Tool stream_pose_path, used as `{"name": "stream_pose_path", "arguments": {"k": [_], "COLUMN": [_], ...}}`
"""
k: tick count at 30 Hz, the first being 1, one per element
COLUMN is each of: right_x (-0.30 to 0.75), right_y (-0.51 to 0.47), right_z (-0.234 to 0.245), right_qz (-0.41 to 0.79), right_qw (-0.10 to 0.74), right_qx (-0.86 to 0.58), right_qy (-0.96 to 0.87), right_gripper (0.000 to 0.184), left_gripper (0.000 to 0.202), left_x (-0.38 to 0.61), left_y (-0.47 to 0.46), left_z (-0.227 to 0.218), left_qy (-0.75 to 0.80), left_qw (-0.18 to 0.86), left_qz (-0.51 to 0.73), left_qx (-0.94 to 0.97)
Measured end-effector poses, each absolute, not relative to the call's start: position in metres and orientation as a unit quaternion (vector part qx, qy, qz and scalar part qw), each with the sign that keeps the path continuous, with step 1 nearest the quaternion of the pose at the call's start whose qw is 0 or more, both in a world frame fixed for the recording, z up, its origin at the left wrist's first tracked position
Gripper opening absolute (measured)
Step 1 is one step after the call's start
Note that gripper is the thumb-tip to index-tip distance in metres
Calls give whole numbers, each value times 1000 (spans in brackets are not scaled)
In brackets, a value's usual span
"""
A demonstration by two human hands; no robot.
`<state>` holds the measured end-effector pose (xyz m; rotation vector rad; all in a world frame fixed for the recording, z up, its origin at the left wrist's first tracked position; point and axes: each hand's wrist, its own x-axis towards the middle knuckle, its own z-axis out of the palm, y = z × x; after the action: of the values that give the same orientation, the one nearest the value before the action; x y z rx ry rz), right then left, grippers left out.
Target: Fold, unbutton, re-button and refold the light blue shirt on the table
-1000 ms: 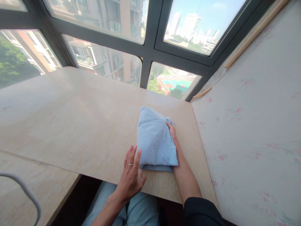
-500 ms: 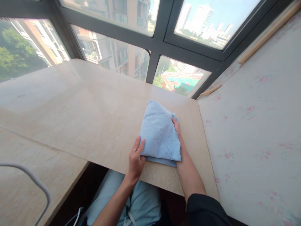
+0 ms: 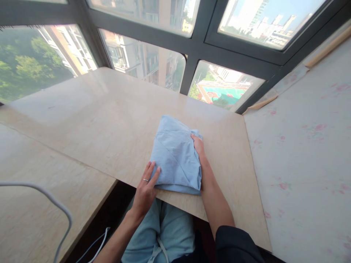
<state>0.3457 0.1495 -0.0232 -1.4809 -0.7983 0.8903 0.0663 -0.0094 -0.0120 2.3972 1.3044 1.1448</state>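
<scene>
A folded light blue cloth [image 3: 175, 157], perhaps a garment, lies near the front edge of the marble-patterned tabletop [image 3: 109, 124]. Its layers show along the front and right sides. My left hand [image 3: 146, 188], with a ring on one finger, rests at the cloth's lower left edge, fingers stretched out and apart. At the upper right edge, my right hand [image 3: 197, 144] grips the cloth, its thumb side showing and the other fingers hidden under or behind the fabric. My right forearm runs along the cloth's right side.
Dark-framed windows [image 3: 189, 54] border the tabletop at the back. A flower-patterned wall [image 3: 298, 160] rises on the right. At the left, a grey cable [image 3: 52, 199] curves over a second tabletop section. White cords [image 3: 101, 243] hang in the dark gap beside my legs.
The cloth has moved left across the tabletop, with both hands alongside it. My left fingers have straightened out along its edge. The camera view has shifted a little.
</scene>
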Motion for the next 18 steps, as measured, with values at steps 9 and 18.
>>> {"name": "stream_pose_path", "arguments": {"k": [9,18], "right_x": [363,380], "right_y": [122,97], "right_z": [8,-8], "right_qz": [399,372], "right_qw": [580,543], "right_qx": [-657,-671], "right_qy": [-268,-341], "right_gripper": [26,31], "left_gripper": [50,56], "left_x": [59,48], "left_y": [0,22], "left_z": [-3,5], "left_qy": [333,237], "left_qw": [50,130], "left_qz": [277,240], "left_qx": [900,932]}}
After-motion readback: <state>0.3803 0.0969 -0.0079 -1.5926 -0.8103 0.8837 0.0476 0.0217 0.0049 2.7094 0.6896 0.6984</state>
